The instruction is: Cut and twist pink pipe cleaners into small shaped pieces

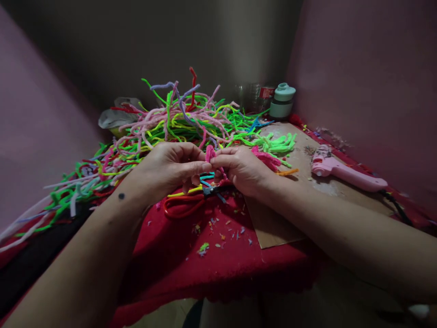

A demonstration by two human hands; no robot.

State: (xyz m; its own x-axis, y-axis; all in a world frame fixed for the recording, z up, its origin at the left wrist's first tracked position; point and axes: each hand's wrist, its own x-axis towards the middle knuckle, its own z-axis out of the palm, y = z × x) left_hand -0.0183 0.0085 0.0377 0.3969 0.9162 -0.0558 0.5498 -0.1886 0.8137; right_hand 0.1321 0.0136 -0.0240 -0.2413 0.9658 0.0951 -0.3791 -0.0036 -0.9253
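Note:
My left hand (172,167) and my right hand (242,169) meet over the red cloth (218,259), both pinched on a short pink pipe cleaner (209,154) that sticks up between the fingertips. Just below the hands lie scissors with red-orange handles (182,204), their dark blades under my right hand. A yellow and a blue pipe cleaner lie beside the blades. A large heap of pipe cleaners (177,120) in green, pink, yellow and purple spreads behind the hands.
A pink glue gun (344,172) lies on a brown cardboard sheet (307,182) at the right, its cord trailing off. A teal lidded jar (282,101) and a clear container stand at the back. Small colourful clippings litter the cloth. Pink walls close in on both sides.

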